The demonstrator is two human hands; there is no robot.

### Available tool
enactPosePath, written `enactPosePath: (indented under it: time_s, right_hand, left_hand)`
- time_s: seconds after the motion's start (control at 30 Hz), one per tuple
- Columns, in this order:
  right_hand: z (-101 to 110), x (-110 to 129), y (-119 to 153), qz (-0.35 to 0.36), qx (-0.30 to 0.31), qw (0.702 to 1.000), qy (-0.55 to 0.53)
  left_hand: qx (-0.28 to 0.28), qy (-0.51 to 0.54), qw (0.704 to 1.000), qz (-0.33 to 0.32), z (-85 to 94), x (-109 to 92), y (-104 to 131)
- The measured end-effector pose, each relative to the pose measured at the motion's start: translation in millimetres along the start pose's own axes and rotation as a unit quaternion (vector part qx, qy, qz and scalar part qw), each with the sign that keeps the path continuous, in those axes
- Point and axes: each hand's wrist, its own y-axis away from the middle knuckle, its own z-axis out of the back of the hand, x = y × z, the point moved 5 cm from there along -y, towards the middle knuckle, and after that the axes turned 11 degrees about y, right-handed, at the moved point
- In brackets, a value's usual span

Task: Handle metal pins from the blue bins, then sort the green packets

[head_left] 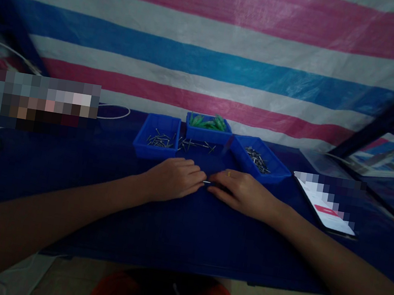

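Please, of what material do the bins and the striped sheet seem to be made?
Bins: probably moulded plastic, blue and slightly glossy; the thin, even walls and rims suggest it.
Striped sheet: likely woven or coated plastic, with a soft sheen; light shows through and small creases catch it. The exact kind I cannot tell.

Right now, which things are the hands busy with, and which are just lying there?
Probably in use:
thin shiny piece at the left hand
left bin and right bin, metal pieces
middle bin, green bits
loose pieces

Probably just lying about:
lit phone
white cable
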Motion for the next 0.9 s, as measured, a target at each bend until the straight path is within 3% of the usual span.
enactPosePath:
  time_s: [0.3, 0.57, 0.9]
  right_hand:
    - [-1, 0, 0, 0.002, -0.004, 1.000, 0.015]
    - [2, -8, 1, -0.037, -0.018, 0.999, 0.027]
    - [-1, -12, 0, -0.049, 0.000, 0.998, 0.029]
  left_hand:
    - [-0.013, -0.007, 1.000, -0.002, 1.4, -4, -2]
    - [-0.002, -0.002, 0.998, 0.063, 2.9, 4, -2]
    - [0.009, -0.013, 0.997, 0.079, 1.4, 5, -1]
